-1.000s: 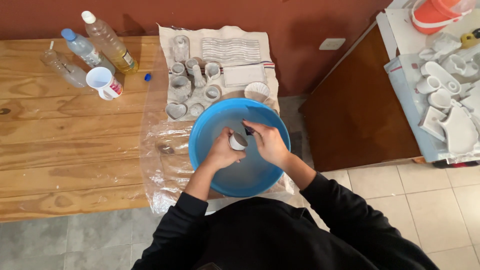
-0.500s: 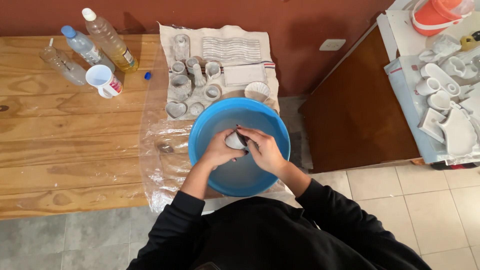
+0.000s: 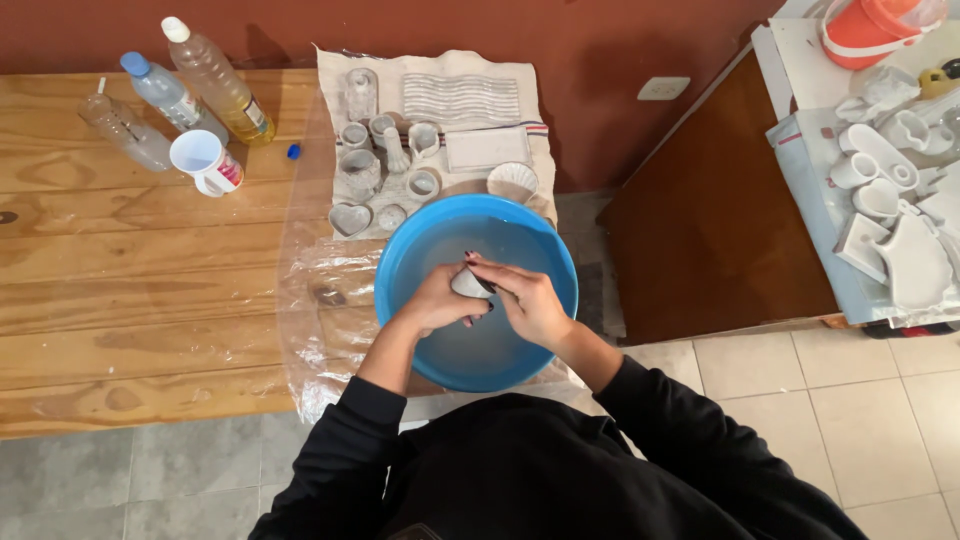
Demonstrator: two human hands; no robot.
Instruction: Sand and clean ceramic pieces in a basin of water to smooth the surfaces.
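Two hands over wooden surface [image 3: 130, 300] and blue basin [image 3: 420, 250]: left hand [image 3: 432, 300] cupped under small grey piece [image 3: 468, 284], right hand [image 3: 525, 300] closed over it from right; piece between both, above water, long axis indistinct.

small grey-white piece [image 3: 468, 284], over blue basin [image 3: 400, 262]

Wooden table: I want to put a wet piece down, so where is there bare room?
The wooden table is bare left of the plastic sheet, below the white mug and bottles. The cloth behind the blue basin is crowded with grey pieces.
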